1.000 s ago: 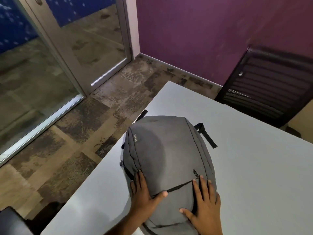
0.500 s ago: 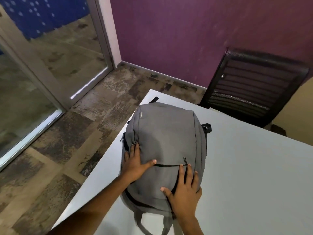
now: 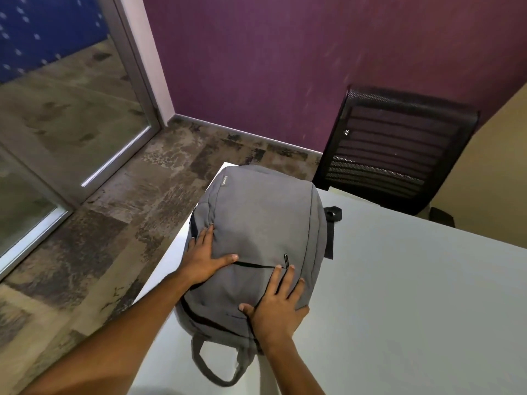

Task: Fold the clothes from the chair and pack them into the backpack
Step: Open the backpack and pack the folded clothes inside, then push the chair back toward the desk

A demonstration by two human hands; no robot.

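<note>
With both palms flat and fingers spread, the left hand (image 3: 204, 259) and right hand (image 3: 278, 306) have slid the zipped, full-looking grey backpack (image 3: 262, 240) farther across the white table (image 3: 413, 295) toward the black mesh chair (image 3: 399, 149), so packing seems finished

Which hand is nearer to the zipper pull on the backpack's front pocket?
Right. The right hand lies flat on the backpack, fingertips just below the zipper pull. The left hand rests flat farther off, at the pocket's other end.
</note>
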